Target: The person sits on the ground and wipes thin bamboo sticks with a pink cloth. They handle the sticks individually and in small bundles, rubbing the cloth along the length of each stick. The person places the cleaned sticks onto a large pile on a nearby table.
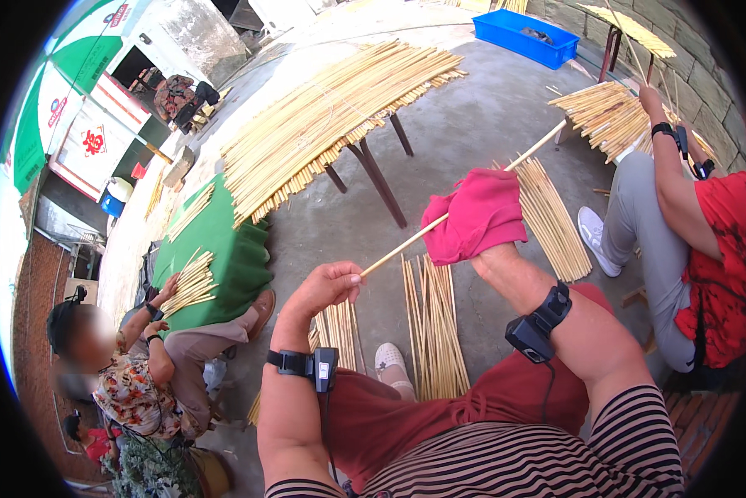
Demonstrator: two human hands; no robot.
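Note:
A long, thin, pale stick (402, 247) slants up from left to right in front of me. My left hand (327, 285) pinches its near lower end between thumb and fingers. Further along, a bright pink cloth (477, 216) is wrapped around the stick. My right hand (493, 260) grips the cloth, its fingers hidden beneath the folds. Beyond the cloth the stick's far end sticks out bare. Below my hands, on the ground, lie a bundle of similar sticks (436, 332) and another bundle (337, 332), partly covered by my left arm.
Ahead stands a low table layered with sticks (331, 124). More sticks (551, 220) lie on the ground to the right. One person (141, 373) handles sticks at a green-covered table (224, 249); another (713, 249) works at right. A blue tub (526, 40) sits at the back.

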